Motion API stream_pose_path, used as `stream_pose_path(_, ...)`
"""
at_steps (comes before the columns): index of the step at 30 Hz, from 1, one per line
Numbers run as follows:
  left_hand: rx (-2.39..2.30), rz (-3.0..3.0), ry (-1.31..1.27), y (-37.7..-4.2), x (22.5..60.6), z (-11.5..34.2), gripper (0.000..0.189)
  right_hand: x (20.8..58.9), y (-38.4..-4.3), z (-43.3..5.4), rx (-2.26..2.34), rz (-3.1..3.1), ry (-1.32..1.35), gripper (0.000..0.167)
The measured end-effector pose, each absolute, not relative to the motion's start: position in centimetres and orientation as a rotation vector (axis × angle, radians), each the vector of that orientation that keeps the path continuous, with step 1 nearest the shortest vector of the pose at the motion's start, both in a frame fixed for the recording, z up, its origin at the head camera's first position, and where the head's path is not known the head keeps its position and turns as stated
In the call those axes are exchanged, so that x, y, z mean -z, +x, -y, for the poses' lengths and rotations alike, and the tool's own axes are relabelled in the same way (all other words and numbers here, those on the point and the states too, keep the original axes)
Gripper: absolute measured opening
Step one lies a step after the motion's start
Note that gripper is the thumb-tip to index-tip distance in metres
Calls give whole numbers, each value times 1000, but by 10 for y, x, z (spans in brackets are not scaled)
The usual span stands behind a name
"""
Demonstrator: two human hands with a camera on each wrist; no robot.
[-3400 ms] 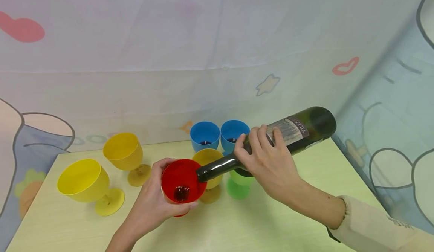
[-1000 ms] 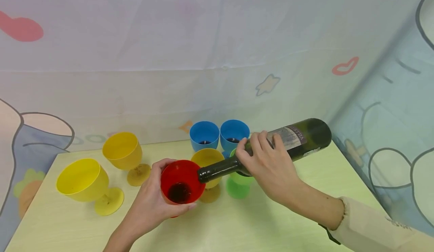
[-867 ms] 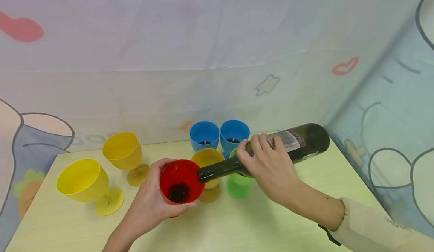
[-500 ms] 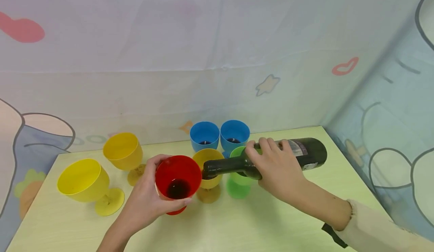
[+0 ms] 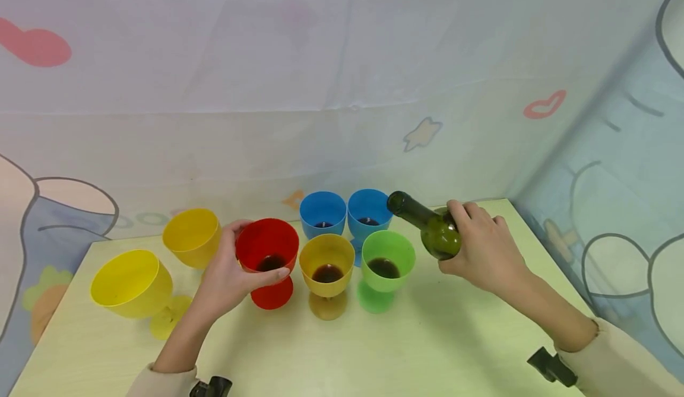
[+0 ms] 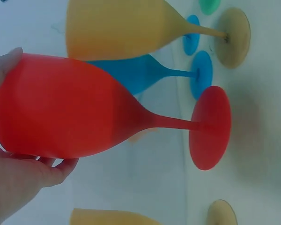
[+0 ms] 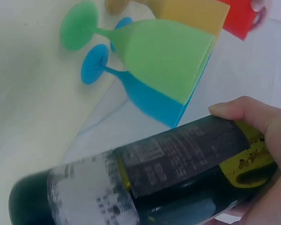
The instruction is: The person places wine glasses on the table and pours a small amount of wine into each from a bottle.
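Note:
My left hand (image 5: 227, 275) grips the bowl of a red goblet (image 5: 270, 293), fingers behind and thumb in front. Dark liquid lies in its bottom. In the left wrist view the red goblet (image 6: 70, 108) stands on its foot close over the table. My right hand (image 5: 483, 248) holds a dark green wine bottle (image 5: 440, 237) round its upper body, neck up and leaning left. The bottle's label (image 7: 178, 154) faces the right wrist camera. Beside the red goblet stand an orange-yellow goblet (image 5: 320, 284) and a green goblet (image 5: 387, 284), both with dark liquid inside.
Two blue goblets (image 5: 323, 216) with dark liquid stand behind the middle ones. Two yellow goblets (image 5: 130, 287) stand at the left of the pale table (image 5: 342, 361). A printed cloth (image 5: 267, 88) hangs behind the table's back edge.
The bottle has swung away from the red goblet to the right and tipped neck up. The red goblet, with more dark liquid than at first, has moved left and back beside the orange-yellow one.

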State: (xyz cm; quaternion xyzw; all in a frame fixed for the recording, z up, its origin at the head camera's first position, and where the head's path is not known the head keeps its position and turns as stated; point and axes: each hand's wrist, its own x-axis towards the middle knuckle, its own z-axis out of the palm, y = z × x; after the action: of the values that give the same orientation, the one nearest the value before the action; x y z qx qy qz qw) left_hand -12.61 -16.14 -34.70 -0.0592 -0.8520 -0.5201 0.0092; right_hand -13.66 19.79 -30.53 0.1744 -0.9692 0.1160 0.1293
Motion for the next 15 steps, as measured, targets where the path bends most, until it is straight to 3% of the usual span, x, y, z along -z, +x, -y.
stream_pose_path(15, 1593, 2685, 74, -173, 377, 162, 92, 343, -150, -234, -958, 2825, 316, 77)
